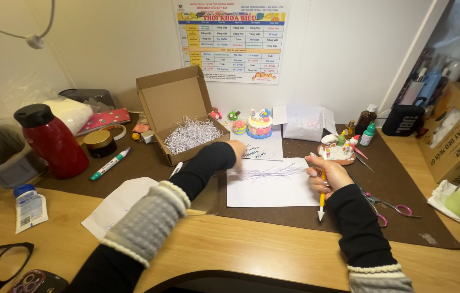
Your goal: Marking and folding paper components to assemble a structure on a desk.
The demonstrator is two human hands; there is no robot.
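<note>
Holding a yellow tool (322, 196) in my right hand (328, 174), I keep the fingers curled shut around its shaft, white tip pointing down toward the lower edge of the frame. This hand sits right of centre, over the right edge of a white sheet (270, 187) lying on the brown mat (403, 190).

My left hand (237, 147) reaches to frame centre, just beside the near right corner of the cardboard box (178, 111). Its fingers are mostly hidden behind the sleeve, so I cannot tell whether they grip anything; they appear to rest near the strands of shredded paper (270, 172) strewn across the sheet.

More shredded paper (191, 134) fills the open box.

Surrounding items:
- Pink-handled scissors (390, 208) lie on the mat, just right of my right wrist.
- Small clay figures (338, 147) stand just above my right hand.
- A red flask (51, 140) stands at left.
- A green marker (110, 164) lies between flask and box.
</note>
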